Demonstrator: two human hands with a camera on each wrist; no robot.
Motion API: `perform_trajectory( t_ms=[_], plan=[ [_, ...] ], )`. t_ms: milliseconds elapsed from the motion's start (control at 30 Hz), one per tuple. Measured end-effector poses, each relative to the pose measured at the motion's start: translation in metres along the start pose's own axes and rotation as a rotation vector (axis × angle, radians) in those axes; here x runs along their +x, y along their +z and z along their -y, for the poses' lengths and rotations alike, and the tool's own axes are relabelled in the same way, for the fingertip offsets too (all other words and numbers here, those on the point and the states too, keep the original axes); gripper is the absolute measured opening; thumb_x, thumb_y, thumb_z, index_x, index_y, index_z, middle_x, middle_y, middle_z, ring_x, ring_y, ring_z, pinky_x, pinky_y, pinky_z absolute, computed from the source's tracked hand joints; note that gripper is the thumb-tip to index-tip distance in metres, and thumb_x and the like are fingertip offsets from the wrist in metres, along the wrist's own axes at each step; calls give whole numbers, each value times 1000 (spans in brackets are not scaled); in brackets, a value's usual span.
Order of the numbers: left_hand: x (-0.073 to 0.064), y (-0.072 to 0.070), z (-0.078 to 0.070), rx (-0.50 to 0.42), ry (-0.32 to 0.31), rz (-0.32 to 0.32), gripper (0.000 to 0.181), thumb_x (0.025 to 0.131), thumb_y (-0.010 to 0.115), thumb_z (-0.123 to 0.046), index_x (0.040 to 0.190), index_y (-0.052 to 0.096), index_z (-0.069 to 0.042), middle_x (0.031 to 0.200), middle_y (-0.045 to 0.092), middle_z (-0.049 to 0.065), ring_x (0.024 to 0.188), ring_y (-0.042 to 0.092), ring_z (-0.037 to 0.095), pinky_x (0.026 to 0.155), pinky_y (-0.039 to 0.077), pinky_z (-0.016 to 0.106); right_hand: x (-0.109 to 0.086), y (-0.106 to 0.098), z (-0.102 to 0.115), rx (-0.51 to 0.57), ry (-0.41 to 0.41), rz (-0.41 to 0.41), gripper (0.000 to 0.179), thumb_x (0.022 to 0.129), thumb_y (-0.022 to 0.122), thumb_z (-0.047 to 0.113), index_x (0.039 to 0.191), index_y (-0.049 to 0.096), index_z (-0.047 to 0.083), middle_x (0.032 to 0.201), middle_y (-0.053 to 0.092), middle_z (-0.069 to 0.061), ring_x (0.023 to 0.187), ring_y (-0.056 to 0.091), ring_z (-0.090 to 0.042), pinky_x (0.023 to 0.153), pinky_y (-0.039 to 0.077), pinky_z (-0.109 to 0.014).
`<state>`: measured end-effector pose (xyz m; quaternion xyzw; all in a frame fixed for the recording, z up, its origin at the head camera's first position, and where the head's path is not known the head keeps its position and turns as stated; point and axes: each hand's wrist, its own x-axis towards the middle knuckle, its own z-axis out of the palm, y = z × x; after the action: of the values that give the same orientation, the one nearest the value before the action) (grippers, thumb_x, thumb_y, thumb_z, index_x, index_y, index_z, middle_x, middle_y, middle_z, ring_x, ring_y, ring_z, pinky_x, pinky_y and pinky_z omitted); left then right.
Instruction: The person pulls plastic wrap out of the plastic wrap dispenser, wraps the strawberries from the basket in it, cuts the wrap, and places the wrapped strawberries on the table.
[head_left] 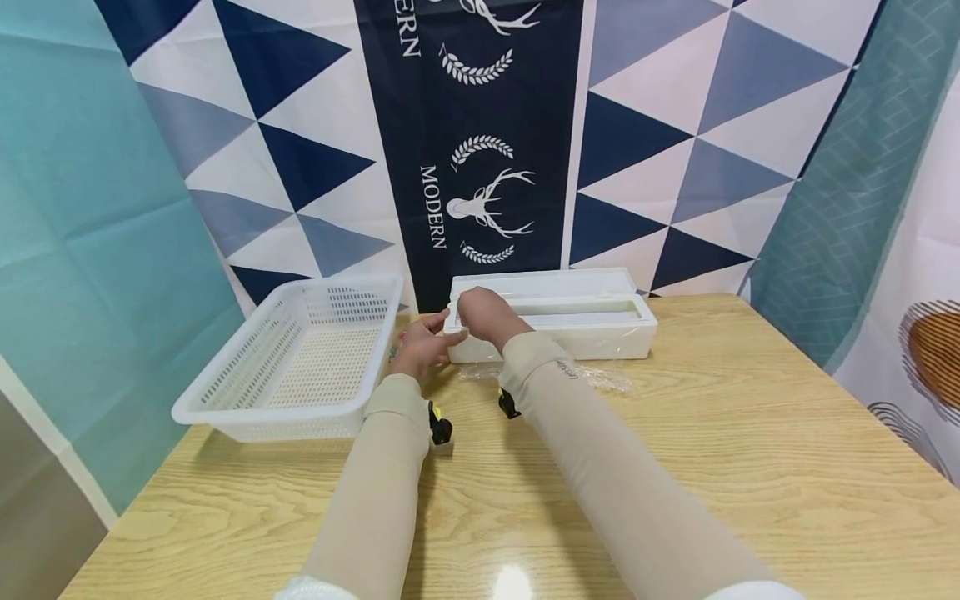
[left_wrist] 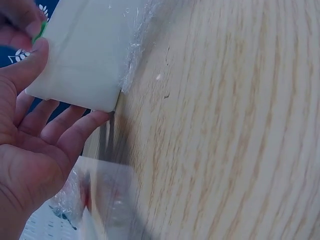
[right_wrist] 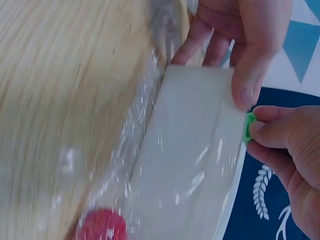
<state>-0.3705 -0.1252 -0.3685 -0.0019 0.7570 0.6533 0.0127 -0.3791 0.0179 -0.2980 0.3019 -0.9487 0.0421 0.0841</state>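
A long white plastic-wrap dispenser box (head_left: 555, 343) lies on the table with its lid (head_left: 540, 284) raised at the back. My left hand (head_left: 423, 346) holds the box's left end, thumb at the upper edge and fingers against the end face. At that same end, my right hand (head_left: 487, 317) pinches a small green plastic piece (right_wrist: 248, 127) between thumb and finger, at the box's upper edge. Crumpled clear plastic film (left_wrist: 132, 55) lies along the box's front bottom edge.
A white perforated basket (head_left: 300, 417) stands left of the box, close to my left forearm. A red object (right_wrist: 102, 227), partly cut off, shows beside the film in the right wrist view. Behind the wooden table (head_left: 675, 467) hangs a patterned cloth (head_left: 480, 125).
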Motion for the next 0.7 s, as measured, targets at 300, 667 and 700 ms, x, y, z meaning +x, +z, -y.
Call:
perform_trajectory(
  t_ms=[300,667,700],
  plan=[
    [2,1,4,-37,-11,3,71,84,78,-11,146,46,-21,147,46,7,102,63,21,84,55,43,-12,1,-14,-20,0,-8,19,78,63,-11,84,73,4,85,70,-7,87,64,-27,85,51,-38],
    [0,1,0,-26,-18,-3,70,84,78,-11,146,47,-21,148,45,8,112,61,26,87,53,45,-19,-1,-21,11,-49,-58,18,78,64,-11,85,74,2,86,71,-8,87,65,-28,86,51,-38],
    [0,1,-1,-29,-21,-3,70,84,78,-11,146,47,-21,148,45,8,112,61,27,87,53,46,-19,-1,-21,16,-47,-54,18,79,64,-10,85,74,2,86,71,-8,88,65,-28,87,50,-38]
  ],
)
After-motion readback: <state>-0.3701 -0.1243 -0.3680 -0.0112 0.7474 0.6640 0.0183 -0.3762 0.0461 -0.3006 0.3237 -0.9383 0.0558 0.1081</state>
